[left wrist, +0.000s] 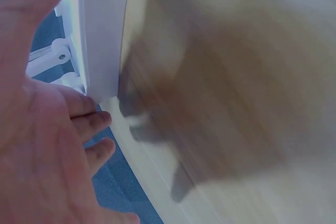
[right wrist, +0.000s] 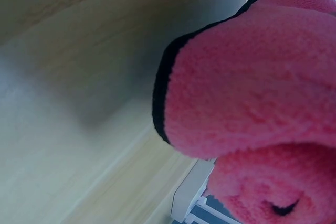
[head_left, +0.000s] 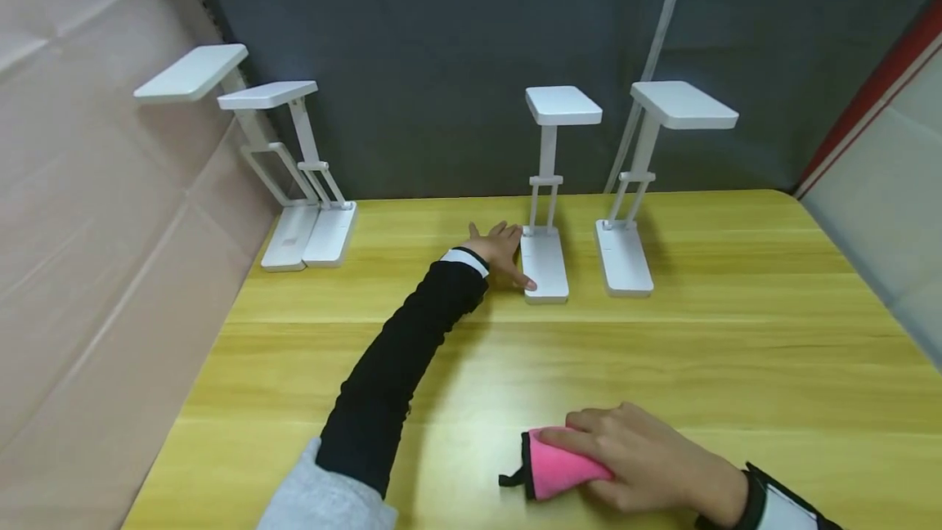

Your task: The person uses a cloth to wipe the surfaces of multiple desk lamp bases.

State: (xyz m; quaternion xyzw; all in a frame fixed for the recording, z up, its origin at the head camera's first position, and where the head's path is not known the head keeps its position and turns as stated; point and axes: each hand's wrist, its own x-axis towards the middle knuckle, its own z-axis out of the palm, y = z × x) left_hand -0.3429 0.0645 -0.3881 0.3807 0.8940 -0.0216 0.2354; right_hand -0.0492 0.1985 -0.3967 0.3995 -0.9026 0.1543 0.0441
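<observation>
Left hand [head_left: 500, 253] spread flat beside a white lamp base [head_left: 545, 267] — touching it, right hand [head_left: 640, 464] curled on a pink cloth [head_left: 559, 470], pressed to the bench [head_left: 736, 350] — hands well apart.

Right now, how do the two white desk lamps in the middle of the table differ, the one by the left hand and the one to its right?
The lamp by the left hand has an upright stem; the right-hand lamp leans its stem rightward. The left hand touches the first lamp's base; nothing touches the second. The first lamp's head looks smaller than the second's. Both are white, unfolded, and stand on the yellow wooden table.
</observation>
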